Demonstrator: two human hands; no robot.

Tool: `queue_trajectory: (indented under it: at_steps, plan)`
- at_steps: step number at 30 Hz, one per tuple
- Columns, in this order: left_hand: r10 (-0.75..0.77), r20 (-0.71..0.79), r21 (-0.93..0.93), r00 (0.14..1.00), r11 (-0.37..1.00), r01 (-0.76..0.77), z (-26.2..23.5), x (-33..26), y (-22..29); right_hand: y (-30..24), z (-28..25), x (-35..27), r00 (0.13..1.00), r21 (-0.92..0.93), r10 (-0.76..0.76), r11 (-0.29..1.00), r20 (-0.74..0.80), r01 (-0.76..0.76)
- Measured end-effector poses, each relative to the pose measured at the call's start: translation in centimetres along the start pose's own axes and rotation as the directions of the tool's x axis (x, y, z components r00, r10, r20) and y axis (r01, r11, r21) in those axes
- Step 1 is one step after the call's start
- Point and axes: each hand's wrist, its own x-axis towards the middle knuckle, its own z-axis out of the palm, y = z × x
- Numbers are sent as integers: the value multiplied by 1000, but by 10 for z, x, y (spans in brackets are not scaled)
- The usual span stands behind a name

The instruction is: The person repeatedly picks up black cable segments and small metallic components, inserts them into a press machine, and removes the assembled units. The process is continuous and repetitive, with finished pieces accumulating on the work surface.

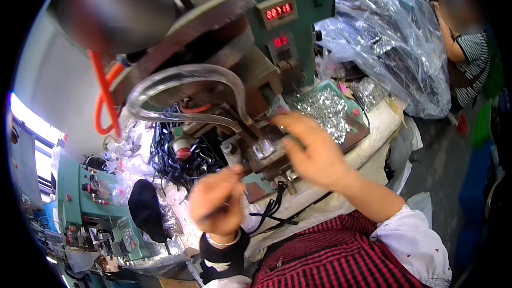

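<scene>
My left hand (216, 202) is closed in front of the press, left of its die block. A dark strip shows at the fingers, too blurred to name. My right hand (314, 152) reaches in from the right with fingers stretched and thumb apart, and nothing visible in it. Its fingertips are beside the press tooling. Between the hands sits a small square metal die (263, 150) with a shiny face, under the press head (234, 42). Black straps (272, 208) hang below the die block. Small silver metal pieces (325, 112) lie heaped on a green tray behind my right hand.
A clear bent tube (186, 74) loops before the press, near an orange hose (101, 96). Black strips (181, 149) pile up on the left. A red button (356, 112) is by the tray. Large plastic bags (389, 42) stand back right, near another person (469, 58).
</scene>
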Motion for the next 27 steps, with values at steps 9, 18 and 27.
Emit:
queue_trajectory:
  at_steps: [9, 18, 27]
  plan:
    - [289, 308, 248, 906, 896, -370, 37, -5, 4, 117, -30, -28, 978, -513, -121, 858, -172, 16]
    - [299, 278, 247, 913, 896, -368, 41, -10, -5, 112, -5, -26, 984, -510, -176, 844, 29, 166]
    - [-44, 157, 470, 987, 882, -35, -26, -63, 27, 114, -15, -11, 974, -265, 8, 962, -227, -69]
